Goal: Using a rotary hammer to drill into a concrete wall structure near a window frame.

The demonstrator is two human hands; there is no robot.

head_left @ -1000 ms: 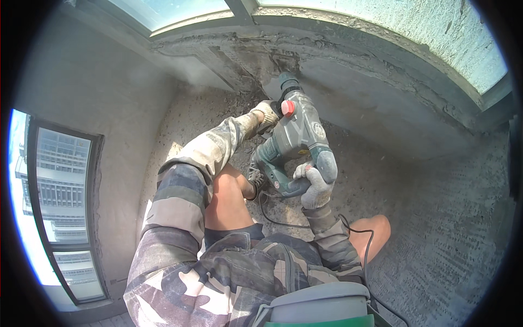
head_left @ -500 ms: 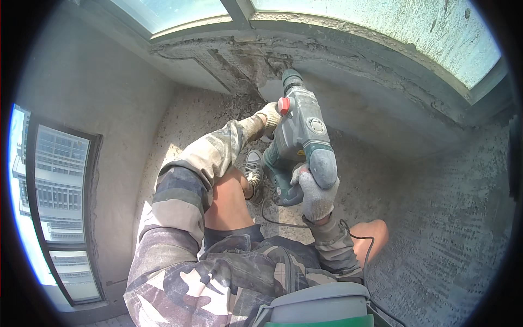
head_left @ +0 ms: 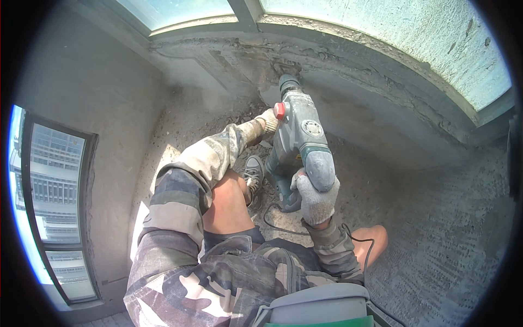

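A grey and green rotary hammer drill [head_left: 303, 122] with a red knob points away from me, its front end against the broken wall [head_left: 256, 68] under the window. My right hand [head_left: 317, 199], in a pale knitted work glove, is closed round the rear handle, partly under the rounded motor end. Also gloved, my left hand [head_left: 268, 121] is closed at the tool's left side near the red knob; its fingers are partly hidden by the body. The bit cannot be made out.
A black cable [head_left: 283, 231] runs from the handle past my right knee. Rubble [head_left: 248, 109] lies at the wall's foot, near my sneaker [head_left: 253, 173]. A window frame [head_left: 359, 35] spans the top; another window [head_left: 57, 185] stands at left.
The hammer drill has shifted slightly left in view, with both hands still on it. Dust hangs more thickly about the wall and the rubble.
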